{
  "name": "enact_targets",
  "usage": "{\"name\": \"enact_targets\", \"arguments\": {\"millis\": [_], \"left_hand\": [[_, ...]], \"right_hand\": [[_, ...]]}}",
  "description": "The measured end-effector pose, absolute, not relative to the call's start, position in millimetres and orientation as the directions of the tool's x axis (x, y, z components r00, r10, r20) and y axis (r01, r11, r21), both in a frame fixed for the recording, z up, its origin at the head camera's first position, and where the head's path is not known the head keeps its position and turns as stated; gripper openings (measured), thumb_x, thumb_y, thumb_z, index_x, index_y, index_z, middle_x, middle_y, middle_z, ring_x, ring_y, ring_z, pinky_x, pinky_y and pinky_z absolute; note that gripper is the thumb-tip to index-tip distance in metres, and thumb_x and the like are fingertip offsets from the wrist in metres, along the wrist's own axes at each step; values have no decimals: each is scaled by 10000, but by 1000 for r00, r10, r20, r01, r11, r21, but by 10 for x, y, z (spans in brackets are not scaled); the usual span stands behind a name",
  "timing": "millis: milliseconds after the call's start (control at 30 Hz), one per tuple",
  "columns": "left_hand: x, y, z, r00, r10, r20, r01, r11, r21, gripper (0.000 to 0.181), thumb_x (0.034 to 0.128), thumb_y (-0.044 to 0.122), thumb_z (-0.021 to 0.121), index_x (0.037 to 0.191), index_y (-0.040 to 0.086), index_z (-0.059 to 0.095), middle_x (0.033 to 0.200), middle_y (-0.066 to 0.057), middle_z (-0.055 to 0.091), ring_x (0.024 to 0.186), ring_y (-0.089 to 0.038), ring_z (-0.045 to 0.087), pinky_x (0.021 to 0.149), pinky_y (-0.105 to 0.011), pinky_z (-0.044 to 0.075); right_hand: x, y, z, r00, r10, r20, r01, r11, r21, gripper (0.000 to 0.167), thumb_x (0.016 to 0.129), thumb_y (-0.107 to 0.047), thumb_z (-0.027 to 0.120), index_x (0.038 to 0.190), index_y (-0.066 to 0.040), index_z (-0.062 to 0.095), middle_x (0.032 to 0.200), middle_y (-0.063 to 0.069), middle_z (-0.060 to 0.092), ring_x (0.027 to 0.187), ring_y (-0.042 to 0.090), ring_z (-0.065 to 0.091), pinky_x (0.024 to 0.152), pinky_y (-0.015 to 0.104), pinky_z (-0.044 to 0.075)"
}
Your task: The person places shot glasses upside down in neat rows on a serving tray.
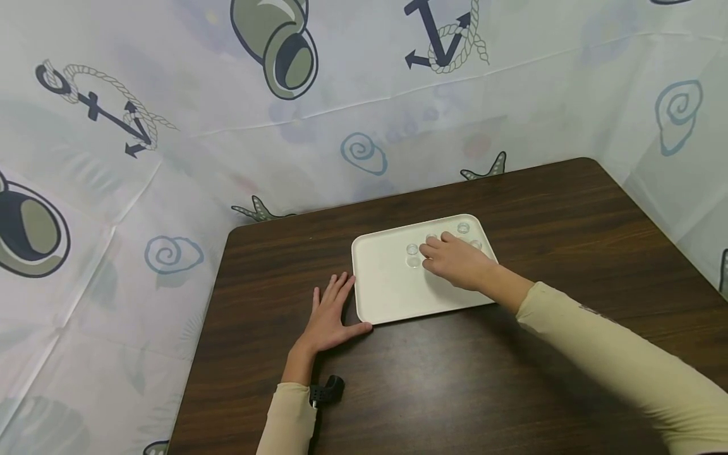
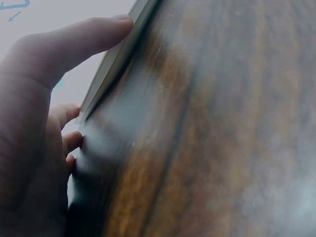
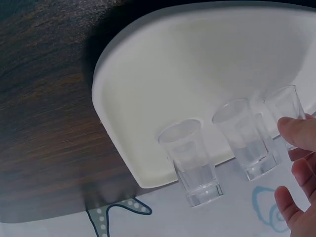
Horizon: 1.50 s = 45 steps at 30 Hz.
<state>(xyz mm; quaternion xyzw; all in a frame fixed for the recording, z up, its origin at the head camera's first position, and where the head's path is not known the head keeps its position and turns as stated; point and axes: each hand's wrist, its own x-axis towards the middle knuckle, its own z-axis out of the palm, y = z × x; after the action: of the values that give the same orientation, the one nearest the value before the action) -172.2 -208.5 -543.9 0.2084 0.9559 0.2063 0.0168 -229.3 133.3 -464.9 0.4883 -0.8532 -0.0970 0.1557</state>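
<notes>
A cream tray (image 1: 387, 287) lies on the dark wooden table, with several small clear shot glasses (image 1: 463, 227) standing on its far and right parts. My right hand (image 1: 457, 262) reaches over the tray and pinches one shot glass (image 3: 284, 104) between thumb and fingers. Two other glasses (image 3: 192, 165) stand beside it in the right wrist view, with a faint further one partly hidden behind them. My left hand (image 1: 327, 325) is spread at the tray's near left corner. Its thumb (image 2: 94, 37) touches the front rim, and its fingertips are at the left side.
The brown table (image 1: 273, 272) extends around the tray on all sides. A printed cloth (image 1: 227, 145) with anchors and shells hangs behind the table's far edge and along its left. A black strap with a camera (image 1: 327, 390) sits at the left wrist.
</notes>
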Motion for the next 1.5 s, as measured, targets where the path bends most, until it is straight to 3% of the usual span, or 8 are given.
{"name": "enact_targets", "arguments": {"millis": [567, 667, 733, 833, 933, 1200, 1500], "left_hand": [[-1709, -2079, -5430, -914, 402, 57, 389, 824, 412, 1085, 742, 758, 646, 1585, 240, 200, 1632, -53, 165, 1498, -285, 75, 1126, -626, -31], [-1705, -2080, -5432, -913, 403, 60, 390, 823, 414, 1080, 745, 758, 642, 1585, 238, 205, 1630, -61, 171, 1497, -293, 77, 1122, -636, -23], [-1701, -2079, -5427, -913, 403, 57, 389, 823, 414, 1075, 749, 765, 632, 1585, 241, 204, 1629, -63, 173, 1497, -294, 77, 1123, -637, -17], [-1695, -2071, -5413, -914, 401, 52, 385, 823, 418, 1072, 752, 772, 619, 1585, 244, 201, 1630, -62, 172, 1498, -284, 71, 1128, -624, -24], [-1693, -2058, -5404, -914, 401, 57, 386, 822, 419, 1069, 754, 768, 621, 1585, 243, 203, 1629, -67, 177, 1498, -285, 76, 1128, -624, -24], [-1709, -2031, -5422, -909, 411, 70, 401, 818, 411, 1077, 751, 751, 642, 1587, 233, 200, 1626, -78, 182, 1494, -306, 92, 1117, -651, -4], [-1732, -2045, -5395, -897, 438, 62, 419, 796, 437, 1067, 763, 736, 643, 1586, 214, 207, 1623, -99, 185, 1493, -316, 92, 1116, -655, 9]], "right_hand": [[-2299, 1323, -4709, -456, -874, 166, -811, 485, 326, 132, 806, -42, 755, 824, -127, 655, 946, 51, 526, 881, 243, 461, 698, 369, 368], [-2300, 1326, -4715, -461, -872, 166, -814, 489, 314, 132, 829, -54, 740, 913, -131, 674, 971, 53, 537, 884, 242, 460, 701, 367, 372], [-2298, 1334, -4708, -469, -868, 162, -818, 496, 292, 219, 834, -50, 738, 1028, -137, 683, 1016, 58, 547, 906, 245, 462, 715, 373, 377], [-2298, 1355, -4671, -494, -857, 147, -819, 516, 251, 391, 848, -60, 723, 1219, -162, 652, 1093, 59, 549, 956, 245, 465, 747, 379, 384], [-2306, 1408, -4611, -525, -837, 154, -817, 546, 186, 459, 851, -118, 736, 1292, -168, 619, 1129, 54, 544, 989, 247, 479, 779, 392, 398], [-2358, 1803, -4482, -621, -719, 312, -769, 636, -64, 387, 923, -292, 687, 1278, -147, 628, 1182, 63, 567, 1050, 268, 533, 847, 455, 422], [-2324, 2473, -4421, -761, -517, 392, -619, 761, -197, 353, 976, -265, 613, 1282, -88, 631, 1182, 137, 576, 1028, 334, 523, 810, 522, 411]]}}
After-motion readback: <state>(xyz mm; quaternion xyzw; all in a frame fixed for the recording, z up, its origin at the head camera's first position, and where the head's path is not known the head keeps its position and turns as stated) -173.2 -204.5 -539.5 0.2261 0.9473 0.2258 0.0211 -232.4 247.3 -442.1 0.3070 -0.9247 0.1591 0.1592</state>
